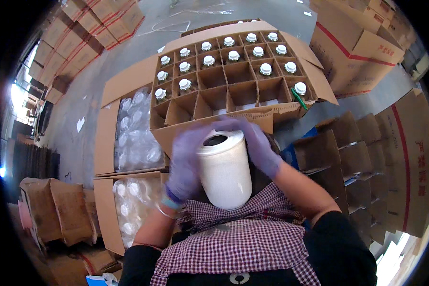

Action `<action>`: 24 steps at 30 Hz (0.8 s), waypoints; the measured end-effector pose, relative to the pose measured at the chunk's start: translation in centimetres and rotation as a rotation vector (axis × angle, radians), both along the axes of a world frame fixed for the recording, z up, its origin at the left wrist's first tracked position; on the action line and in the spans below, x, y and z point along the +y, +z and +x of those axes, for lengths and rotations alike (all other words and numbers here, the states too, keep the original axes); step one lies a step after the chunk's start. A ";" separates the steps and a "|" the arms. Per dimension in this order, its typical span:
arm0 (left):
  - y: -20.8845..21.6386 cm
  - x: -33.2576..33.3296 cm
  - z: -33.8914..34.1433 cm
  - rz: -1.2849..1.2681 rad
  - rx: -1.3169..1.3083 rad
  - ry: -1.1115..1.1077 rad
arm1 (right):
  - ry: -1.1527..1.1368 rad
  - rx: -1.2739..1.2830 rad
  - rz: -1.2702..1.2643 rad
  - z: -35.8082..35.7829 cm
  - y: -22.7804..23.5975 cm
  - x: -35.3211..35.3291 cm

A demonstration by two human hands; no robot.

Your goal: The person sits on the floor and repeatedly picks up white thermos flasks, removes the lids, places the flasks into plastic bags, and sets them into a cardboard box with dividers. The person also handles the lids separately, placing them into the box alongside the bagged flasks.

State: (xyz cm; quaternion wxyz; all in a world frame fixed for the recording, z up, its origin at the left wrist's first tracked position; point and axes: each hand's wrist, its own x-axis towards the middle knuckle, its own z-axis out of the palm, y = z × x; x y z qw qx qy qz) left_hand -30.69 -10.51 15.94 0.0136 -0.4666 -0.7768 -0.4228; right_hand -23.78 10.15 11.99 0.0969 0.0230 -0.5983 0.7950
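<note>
In my lap a white canister [226, 178] with a round dark opening on top leans slightly, resting against my checked apron [238, 245]. My right hand [257, 145], in a purple glove, bends around the canister's far right edge with its fingers over the rim. My left hand [186, 164], also gloved in purple, lies along its left side; motion smears its fingers. Just beyond stands an open divided carton [176, 138] with several white-capped bottles [265, 69] in its compartments. Several compartments in its middle and near rows hold no bottle.
At the left, open cartons [106, 143] hold clear bottles [140, 126] with white caps. A green tool [299, 98] sits at the divided carton's right corner. Cardboard dividers [355, 157] and a large carton [405, 162] stand at my right. Stacked cartons [76, 33] line the far left.
</note>
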 end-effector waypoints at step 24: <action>-0.4 -2.4 10.7 0.274 -0.908 0.116 | 0.372 -0.368 0.739 1.8 8.0 2.7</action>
